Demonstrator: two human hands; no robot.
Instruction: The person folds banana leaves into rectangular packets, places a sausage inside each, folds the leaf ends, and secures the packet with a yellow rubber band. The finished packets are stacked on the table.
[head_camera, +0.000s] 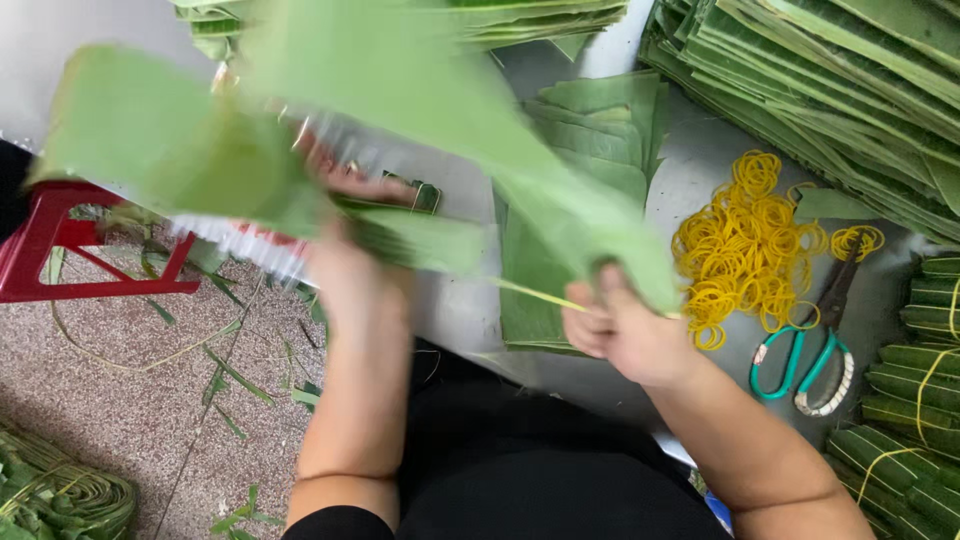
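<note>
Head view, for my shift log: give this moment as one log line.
left hand: grips long green leaf | right hand: pinches its end | nearby: yellow rubber bands, teal-handled scissors

1 pr scissors (812, 340), teal handles. 1 red stool (60, 245). 1 heap yellow rubber bands (745, 245), too many to count. 2 hands: left hand (350, 270), right hand (620, 325). Approx 6 banded leaf bundles (915, 400), right edge of table (690, 170).
</note>
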